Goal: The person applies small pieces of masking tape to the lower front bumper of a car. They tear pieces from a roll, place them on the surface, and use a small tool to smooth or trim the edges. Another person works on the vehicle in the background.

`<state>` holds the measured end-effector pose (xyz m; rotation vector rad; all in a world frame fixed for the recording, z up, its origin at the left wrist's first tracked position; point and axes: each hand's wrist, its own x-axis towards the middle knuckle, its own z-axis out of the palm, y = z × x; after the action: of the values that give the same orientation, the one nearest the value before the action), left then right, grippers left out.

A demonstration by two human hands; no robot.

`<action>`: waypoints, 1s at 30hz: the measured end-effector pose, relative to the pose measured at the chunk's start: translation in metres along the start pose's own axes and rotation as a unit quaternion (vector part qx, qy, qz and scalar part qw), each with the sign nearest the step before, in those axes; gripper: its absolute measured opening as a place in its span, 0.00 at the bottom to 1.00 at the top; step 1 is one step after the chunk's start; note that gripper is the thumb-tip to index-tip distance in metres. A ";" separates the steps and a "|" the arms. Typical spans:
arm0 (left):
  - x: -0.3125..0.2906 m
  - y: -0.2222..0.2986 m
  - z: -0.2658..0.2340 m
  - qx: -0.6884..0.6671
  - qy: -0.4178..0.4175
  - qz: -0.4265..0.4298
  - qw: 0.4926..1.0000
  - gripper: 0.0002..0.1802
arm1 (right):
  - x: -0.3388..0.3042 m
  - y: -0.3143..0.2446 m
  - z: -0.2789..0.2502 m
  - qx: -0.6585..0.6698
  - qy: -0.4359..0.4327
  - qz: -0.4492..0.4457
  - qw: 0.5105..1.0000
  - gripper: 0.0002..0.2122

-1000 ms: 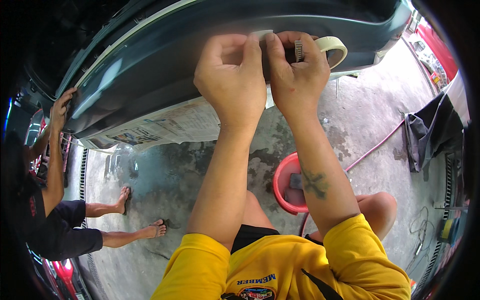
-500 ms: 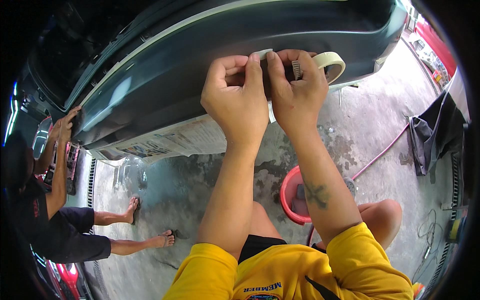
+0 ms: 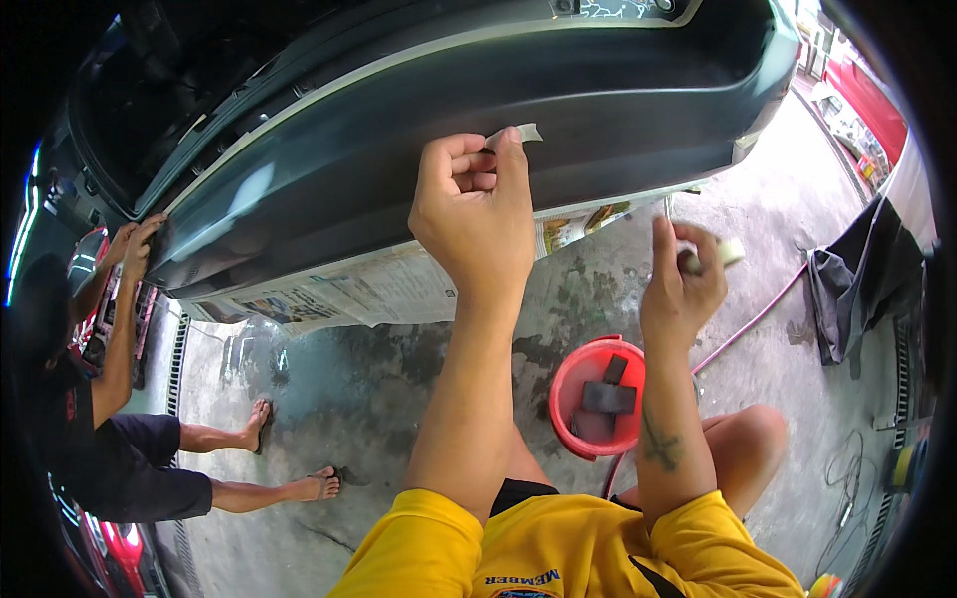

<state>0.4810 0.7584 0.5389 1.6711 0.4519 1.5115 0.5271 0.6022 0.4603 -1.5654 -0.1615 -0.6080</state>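
My left hand (image 3: 477,204) pinches a short piece of pale masking tape (image 3: 528,133) between thumb and forefinger, in front of the dark grey car bumper (image 3: 588,125). The torn end of the piece sticks out to the right. Lower and to the right, over the floor, my right hand (image 3: 686,284) is closed around a roll of masking tape (image 3: 733,250), partly hidden by the fingers and smeared by motion. Sheets of newspaper (image 3: 369,287) hang along the bumper's lower edge. A strip of tape (image 3: 419,52) runs along its top edge.
Between my knees stands a red bucket (image 3: 558,404) holding dark blocks (image 3: 608,398). A pinkish hose (image 3: 753,321) crosses the concrete floor to dark cloth (image 3: 855,284) at the right. Another person (image 3: 110,399) at the left has both hands on the bumper's end.
My hands have come apart, the tape piece staying in the left. My right hand has moved down and right, away from the bumper, with the roll. The bucket's blocks now show.
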 end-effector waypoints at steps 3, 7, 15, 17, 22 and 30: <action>0.001 0.002 0.003 0.009 0.012 -0.011 1.000 0.18 | -0.004 0.030 -0.013 -0.009 0.004 0.039 0.999 0.12; 0.010 -0.008 -0.005 0.048 0.036 -0.022 0.998 0.28 | 0.000 0.039 -0.006 0.025 -0.005 0.067 0.997 0.11; 0.007 -0.033 -0.008 0.255 0.142 0.158 0.943 0.55 | 0.009 0.048 0.000 0.119 0.002 0.123 0.985 0.10; 0.007 -0.038 -0.002 0.269 0.168 0.182 0.931 0.60 | 0.010 0.049 0.002 0.119 0.001 0.124 0.985 0.10; 0.018 -0.053 -0.003 0.289 0.127 0.297 0.901 0.63 | 0.009 0.049 0.007 0.107 -0.010 0.117 0.987 0.10; 0.027 -0.051 -0.007 0.318 0.104 0.327 0.884 0.66 | 0.004 0.045 0.014 0.160 -0.019 0.111 0.981 0.11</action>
<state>0.4926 0.8109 0.5170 2.3359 0.5711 2.2157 0.5548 0.6098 0.4231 -1.2623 -0.1061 -0.3562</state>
